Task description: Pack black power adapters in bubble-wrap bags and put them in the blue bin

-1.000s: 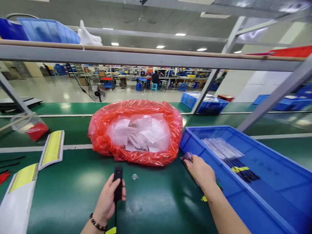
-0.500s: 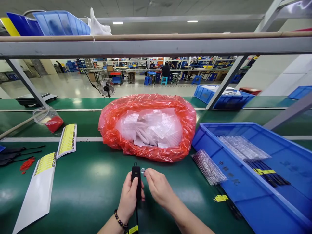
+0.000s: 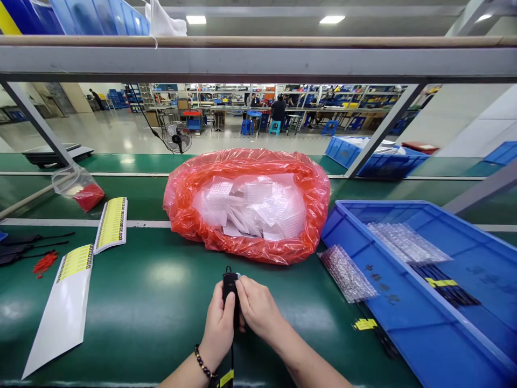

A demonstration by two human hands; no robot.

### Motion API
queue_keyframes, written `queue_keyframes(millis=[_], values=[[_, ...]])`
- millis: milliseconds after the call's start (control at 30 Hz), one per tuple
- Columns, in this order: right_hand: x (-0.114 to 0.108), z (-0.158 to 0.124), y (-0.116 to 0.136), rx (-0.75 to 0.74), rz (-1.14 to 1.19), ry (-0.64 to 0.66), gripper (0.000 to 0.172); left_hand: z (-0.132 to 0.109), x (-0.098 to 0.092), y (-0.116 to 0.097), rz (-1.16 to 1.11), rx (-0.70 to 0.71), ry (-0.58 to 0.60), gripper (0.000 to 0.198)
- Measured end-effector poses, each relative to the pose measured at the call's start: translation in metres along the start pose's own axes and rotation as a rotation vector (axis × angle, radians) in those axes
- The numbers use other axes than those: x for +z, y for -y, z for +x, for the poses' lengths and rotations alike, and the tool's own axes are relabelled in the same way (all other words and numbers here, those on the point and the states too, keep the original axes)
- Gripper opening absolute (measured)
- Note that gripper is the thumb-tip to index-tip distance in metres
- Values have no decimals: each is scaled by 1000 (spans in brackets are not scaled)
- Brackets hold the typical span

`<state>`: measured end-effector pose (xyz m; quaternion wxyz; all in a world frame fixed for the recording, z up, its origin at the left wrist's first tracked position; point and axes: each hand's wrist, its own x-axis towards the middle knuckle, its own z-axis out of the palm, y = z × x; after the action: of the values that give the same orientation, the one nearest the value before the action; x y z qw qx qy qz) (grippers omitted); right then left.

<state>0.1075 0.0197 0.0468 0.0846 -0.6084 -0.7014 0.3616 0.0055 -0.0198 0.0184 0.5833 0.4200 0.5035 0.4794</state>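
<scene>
My left hand [image 3: 218, 328] is wrapped round a small black device [image 3: 230, 284] with a cord hanging down and a yellow tag [image 3: 226, 378] near my wrist. My right hand [image 3: 257, 310] pinches at the top of the same device, where a tiny clear piece shows at the fingertips. Both hands hover over the green belt [image 3: 141, 302], just in front of a red plastic bag [image 3: 246, 205] filled with bubble-wrap pouches.
A blue bin [image 3: 424, 280] at the right holds bubble-wrap pouches and black cables with yellow tags. A bubble pouch [image 3: 347, 274] leans on its side. Yellow label sheets [image 3: 76, 264] lie at left, with red and black ties [image 3: 40, 261]. A small bag [image 3: 81, 188] sits farther back.
My right hand left the bubble pouch by the bin, picked up the tiny clear piece from the belt and came to the device's top. The left hand kept its hold.
</scene>
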Motion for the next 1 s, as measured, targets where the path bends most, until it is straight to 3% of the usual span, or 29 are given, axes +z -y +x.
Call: queue_keyframes(millis=[200, 500, 700, 800, 900, 1000], values=[[2, 3, -2, -29, -17, -10, 55, 2, -1, 2, 3, -7, 10, 49], [1, 7, -3, -93, -15, -11, 62, 2, -3, 0, 15, -10, 2, 51], [-5, 6, -2, -113, -95, 22, 65, 5, -7, 2, 47, -11, 17, 48], [-16, 6, -3, -187, -118, 106, 71, 10, -11, 4, 9, -29, -2, 45], [-23, 21, -11, -71, -265, 128, 72, 14, -17, 5, -80, -58, -46, 40], [-15, 48, -21, 124, -431, 130, 59, 15, -21, 5, -136, -60, -61, 37]])
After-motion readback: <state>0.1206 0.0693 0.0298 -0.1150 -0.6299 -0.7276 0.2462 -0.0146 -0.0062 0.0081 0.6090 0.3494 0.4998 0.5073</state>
